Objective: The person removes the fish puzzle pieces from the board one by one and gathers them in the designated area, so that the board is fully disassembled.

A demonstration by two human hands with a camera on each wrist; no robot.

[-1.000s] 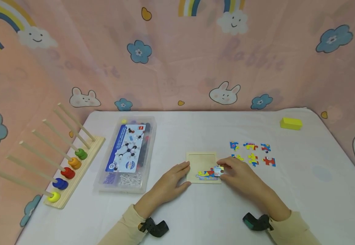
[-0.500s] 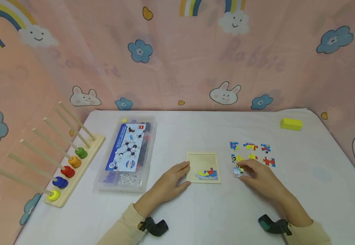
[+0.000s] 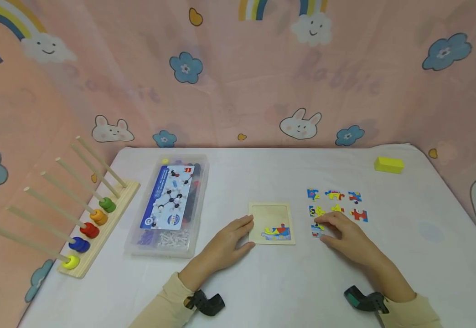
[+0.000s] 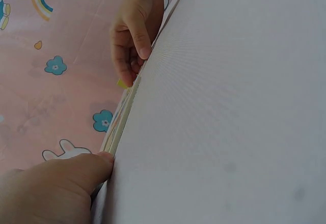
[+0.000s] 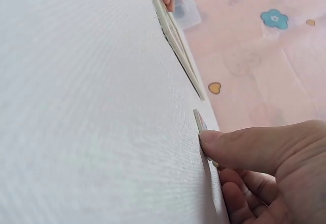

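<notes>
My left hand [image 3: 231, 243] rests against the left edge of a square wooden puzzle board [image 3: 270, 211], fingers extended; its thumb [image 4: 99, 170] lies along the edge in the left wrist view. A few joined colourful pieces [image 3: 276, 232] fill the board's lower right. To the right of the board, my right hand [image 3: 350, 234] pinches a small puzzle piece [image 3: 316, 231] close over the table. The right wrist view shows that piece [image 5: 199, 119] edge-on, tilted under the thumb. Several loose pieces [image 3: 359, 215] lie in rows just beyond this hand, which partly covers the nearest ones.
On the left, a clear plastic case [image 3: 166, 205] with a molecule-model label lies flat. Beside it stands a wooden peg rack [image 3: 111, 218] with coloured rings. A yellow block [image 3: 389, 165] sits at the back right of the white table [image 3: 238, 291].
My right hand has moved right from the board's right edge with a puzzle piece, over to the loose pieces, and has stayed there for the last half second. The left hand has kept still.
</notes>
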